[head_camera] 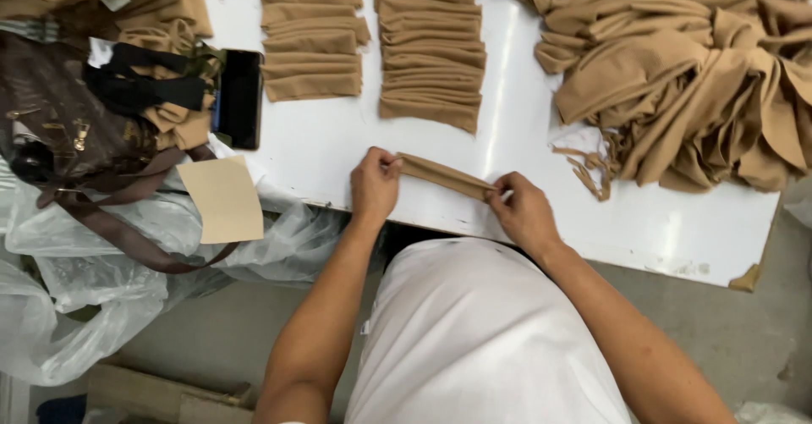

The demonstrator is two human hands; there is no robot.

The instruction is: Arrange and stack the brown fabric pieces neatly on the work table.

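A narrow folded strip of tan fabric lies on the white table near its front edge. My left hand pinches the strip's left end. My right hand pinches its right end, so the strip is stretched flat between both hands. Just beyond it lie two rows of folded tan strips, a shorter row on the left and a longer row on the right.
A loose heap of tan fabric fills the table's right side. A black phone, a brown bag, a tan card and clear plastic bags sit at the left. Grey floor lies below.
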